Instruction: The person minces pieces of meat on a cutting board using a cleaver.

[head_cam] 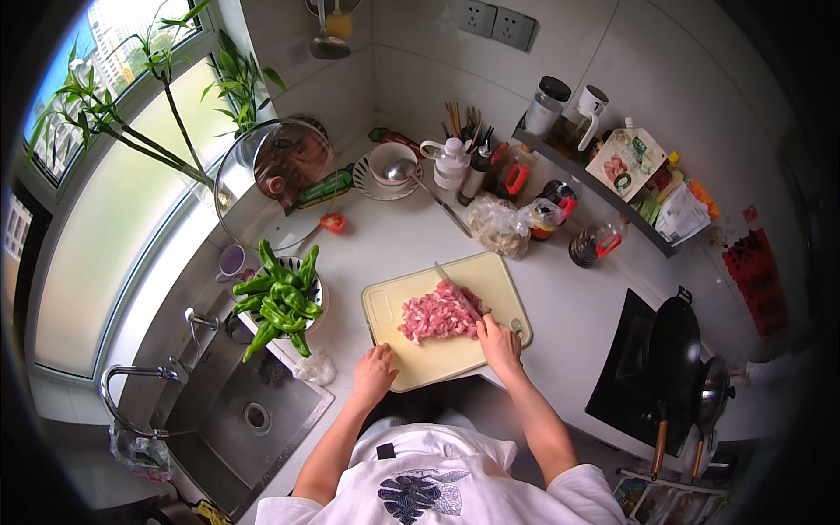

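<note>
A heap of chopped raw meat [426, 316] lies on a cream plastic cutting board [420, 367] at the counter's front edge. My right hand [500, 342] grips a kitchen knife [441, 270] at the board's right side; the handle is hidden in my fist. The blade runs through or along the meat, and its tip shows beyond the far side of the heap. My left hand [375, 373] rests at the board's near left corner, fingers on the edge and partly spread. Nothing shows in that hand.
Left of the board stands a bowl [317, 317] heaped with green peppers [282, 298], beside a steel sink [262, 453]. Behind are half a tomato [333, 223], a ladle [446, 207], a plastic bag [502, 226] and sauce bottles [587, 248]. A wok [674, 348] sits on the cooktop [613, 374] at right.
</note>
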